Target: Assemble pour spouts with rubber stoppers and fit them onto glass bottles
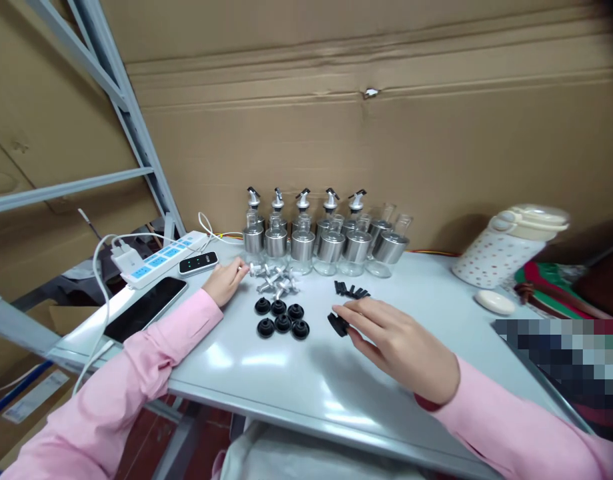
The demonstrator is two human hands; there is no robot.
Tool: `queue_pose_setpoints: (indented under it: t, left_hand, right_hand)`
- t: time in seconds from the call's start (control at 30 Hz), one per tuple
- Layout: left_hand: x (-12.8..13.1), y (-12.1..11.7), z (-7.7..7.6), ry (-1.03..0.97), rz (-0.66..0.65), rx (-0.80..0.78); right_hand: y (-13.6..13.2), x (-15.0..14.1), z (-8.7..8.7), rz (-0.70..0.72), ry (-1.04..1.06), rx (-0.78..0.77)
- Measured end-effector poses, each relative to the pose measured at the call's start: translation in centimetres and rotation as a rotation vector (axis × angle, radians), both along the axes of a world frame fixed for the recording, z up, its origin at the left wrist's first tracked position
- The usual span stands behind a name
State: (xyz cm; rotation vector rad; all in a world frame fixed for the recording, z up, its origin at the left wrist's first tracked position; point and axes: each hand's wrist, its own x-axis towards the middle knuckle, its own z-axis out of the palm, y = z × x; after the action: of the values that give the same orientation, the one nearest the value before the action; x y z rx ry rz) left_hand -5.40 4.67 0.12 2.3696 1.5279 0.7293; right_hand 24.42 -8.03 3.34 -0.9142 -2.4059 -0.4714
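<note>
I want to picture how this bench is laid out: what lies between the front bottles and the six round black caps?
A loose cluster of silvery pieces lies between the front bottles and the round black caps, seen in the head view.

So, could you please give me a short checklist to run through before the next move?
1. Right hand free: not ok; it holds a small black part.
2. Left hand has a grip on a silver part: cannot tell; its fingertips are at the pile's edge.
3. Six black caps clear of both hands: ok.
4. Front bottles standing on the table: ok.
5. Five spouts on the bottles behind: ok.
</note>
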Motion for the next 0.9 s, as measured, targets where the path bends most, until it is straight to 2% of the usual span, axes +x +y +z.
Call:
queue_pose_setpoints:
  t: [0.17,0.3,0.43,0.6,0.7,0.73,0.77,0.8,0.87,0.9]
  left_hand:
    - [0.9,0.4,-1.9,0.103,0.016,-0.029]
    - [1.2,0.3,-2.5,0.112,0.035,-0.005]
    - [1.2,0.1,-2.8,0.073,0.083,0.044]
    - [1.1,-0.5,-1.9,0.045,0.141,0.083]
    - [1.6,-3.3,-0.1,-0.025,0.168,0.175]
    - [1.9,-5.0,0.5,-0.109,0.123,0.213]
    - [2.2,-6.9,1.1,-0.21,0.017,0.212]
    - [2.4,-9.0,1.6,-0.308,-0.128,0.142]
    - [2.3,-13.1,2.0,-0.409,-0.481,-0.225]
    - [1.9,-14.9,1.9,-0.355,-0.654,-0.445]
  right_hand:
    - [-0.2,-0.7,-1.8,-0.052,-0.056,-0.264]
    - [-0.1,-1.7,-2.5,-0.169,-0.001,-0.47]
    - [0.3,-2.4,-2.9,-0.222,0.092,-0.56]
    - [1.3,-2.9,-3.4,-0.227,0.122,-0.541]
    - [1.6,-3.2,-3.4,-0.233,0.116,-0.521]
    - [1.4,-3.2,-3.3,-0.225,0.112,-0.499]
    - [1.0,-3.0,-3.0,-0.21,0.11,-0.461]
    - [0.4,-2.7,-2.7,-0.186,0.113,-0.407]
    - [-1.5,-1.4,-1.9,-0.111,0.142,-0.268]
    - [-2.7,-0.4,-1.5,-0.065,0.17,-0.196]
